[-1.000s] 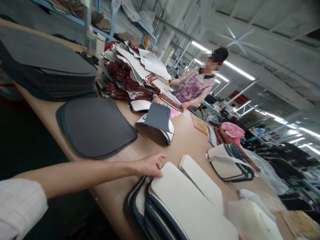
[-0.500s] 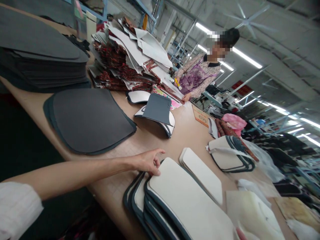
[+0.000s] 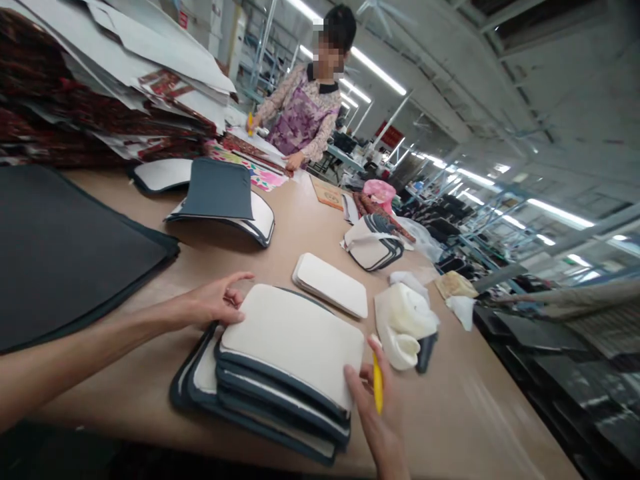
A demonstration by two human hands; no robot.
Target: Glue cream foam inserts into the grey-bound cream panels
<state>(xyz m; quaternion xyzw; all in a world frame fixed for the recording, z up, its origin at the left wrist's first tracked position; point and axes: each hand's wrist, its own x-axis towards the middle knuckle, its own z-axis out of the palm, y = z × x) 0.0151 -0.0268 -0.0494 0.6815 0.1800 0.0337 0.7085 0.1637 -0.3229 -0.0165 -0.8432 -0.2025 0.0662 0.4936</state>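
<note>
A stack of panels (image 3: 295, 333), cream on top with dark blue-grey layers showing at the edges, lies in front of me with rounded corners. At its upper left corner, my left hand (image 3: 220, 300) rests its thumb on the edge, index finger stretched out and the other fingers loosely bent. My right hand (image 3: 375, 400) is at the right end, its thumb against the top panel. A slim yellow pen-like tool (image 3: 378, 387) is held in that hand, pointing down. Just beyond the stack lies a smaller pile of narrow cream pieces (image 3: 330, 285).
Large dark sheets (image 3: 65, 253) lie on the left, with curved dark and white panels (image 3: 217, 193) behind. A tied bundle (image 3: 373, 243) and crumpled cream material (image 3: 403, 320) sit to the right. Across the table (image 3: 465, 407), a person (image 3: 300, 113) works beside heaped fabric (image 3: 100, 100).
My view has swung right and the panel stack now shows whole. My right hand, barely visible before, has come into view with the yellow tool. My left hand stays at the stack's corner.
</note>
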